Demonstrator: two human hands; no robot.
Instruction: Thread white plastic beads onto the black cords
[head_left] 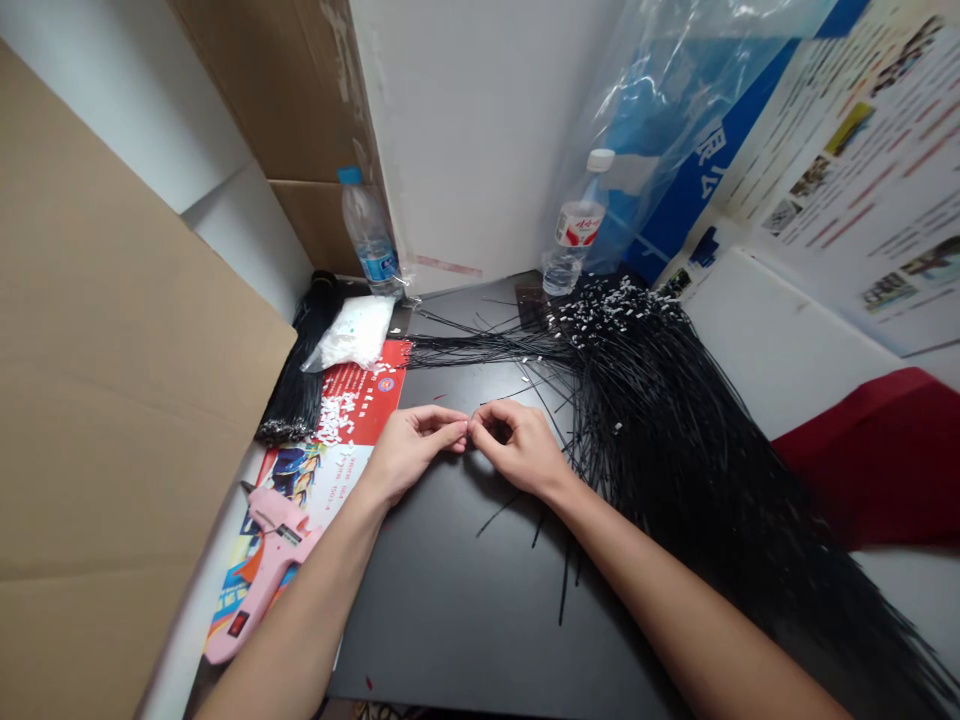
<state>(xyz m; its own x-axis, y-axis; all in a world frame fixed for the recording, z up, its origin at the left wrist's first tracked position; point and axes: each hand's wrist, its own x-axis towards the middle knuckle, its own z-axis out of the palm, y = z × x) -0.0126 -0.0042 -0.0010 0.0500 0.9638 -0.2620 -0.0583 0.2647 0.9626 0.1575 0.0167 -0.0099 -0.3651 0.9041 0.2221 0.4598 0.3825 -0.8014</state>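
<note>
My left hand (421, 445) and my right hand (517, 440) meet fingertip to fingertip above the dark tabletop (450, 590). Both are closed in a pinch; whatever lies between the fingertips is too small to make out. Right of my hands spreads a large heap of thin black cords (660, 430), with small white pieces on their far ends. A few strands (480, 348) stretch left from the heap, beyond my hands. Left of my left hand, loose small white pieces (335, 420) lie on a red and white printed sheet (384, 385).
A pink glue gun (281, 550) rests at the left. Behind it are a bag of white pieces (356, 330) and a black cord bundle (300, 370). Two water bottles, one blue-capped (369, 235) and one white-capped (577, 225), stand at the back. A cardboard panel (112, 400) borders the left.
</note>
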